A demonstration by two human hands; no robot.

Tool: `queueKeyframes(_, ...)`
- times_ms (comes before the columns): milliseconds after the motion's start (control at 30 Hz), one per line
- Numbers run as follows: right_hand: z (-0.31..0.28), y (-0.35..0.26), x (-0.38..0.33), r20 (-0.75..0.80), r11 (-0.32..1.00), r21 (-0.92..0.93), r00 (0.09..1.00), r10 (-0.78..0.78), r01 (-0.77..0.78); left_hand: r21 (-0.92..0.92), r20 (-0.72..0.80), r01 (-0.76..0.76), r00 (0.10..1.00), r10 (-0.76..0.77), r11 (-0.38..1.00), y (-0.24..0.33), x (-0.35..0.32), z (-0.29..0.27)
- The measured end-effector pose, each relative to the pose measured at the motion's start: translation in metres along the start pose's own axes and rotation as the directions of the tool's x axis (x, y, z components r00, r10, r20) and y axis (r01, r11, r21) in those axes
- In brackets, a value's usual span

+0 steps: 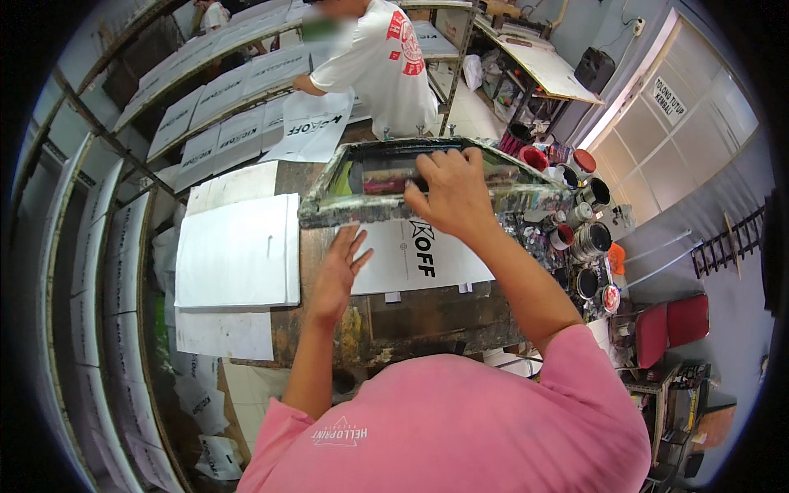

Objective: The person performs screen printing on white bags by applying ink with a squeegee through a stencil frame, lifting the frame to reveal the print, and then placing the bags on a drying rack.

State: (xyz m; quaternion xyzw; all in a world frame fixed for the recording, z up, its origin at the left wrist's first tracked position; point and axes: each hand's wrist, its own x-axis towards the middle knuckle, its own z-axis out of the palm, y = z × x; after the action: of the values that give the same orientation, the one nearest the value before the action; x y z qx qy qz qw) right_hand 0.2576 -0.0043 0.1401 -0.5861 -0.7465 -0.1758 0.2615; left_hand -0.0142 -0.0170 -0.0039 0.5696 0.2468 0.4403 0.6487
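Observation:
My right hand (454,191) is closed over a long squeegee (388,181) with a red-stained face, lying inside an ink-smeared screen printing frame (362,211). That frame looks tilted up, its near bar over the far part of a white sheet (378,267) with bold black print. My left hand (335,275) has its fingers stretched and spread at the sheet's left edge, fingertips just below the frame's near bar; whether they touch it I cannot tell. Beside that hand lies a thick stack of blank white sheets (238,251). Both lie on a stained work table (394,329).
Several ink cans (592,240) crowd the table's right side. Across the table, a person in a white shirt (378,66) handles a printed sheet (308,123) beside drying racks (181,127). More racks (123,271) line the left. A red chair (686,320) stands at right.

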Motion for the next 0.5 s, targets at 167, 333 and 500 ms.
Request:
queueKeyframes(167,-0.002,0.011,0.029,-0.026,1.000,0.018,1.000,0.000,0.000,0.903,-0.399,0.428,0.870,-0.290,0.042,-0.111,-0.022,0.000)
queueKeyframes(333,-0.005,0.021,0.056,0.010,1.000,0.002,1.000,0.004,-0.004,0.951,-0.307,0.306,0.929,-0.208,-0.035,-0.180,-0.070,-0.003)
queueKeyframes(500,-0.010,0.029,0.082,-0.006,0.999,0.051,1.000,0.016,-0.016,0.943,-0.325,0.330,0.901,-0.287,-0.034,-0.164,-0.055,0.009)
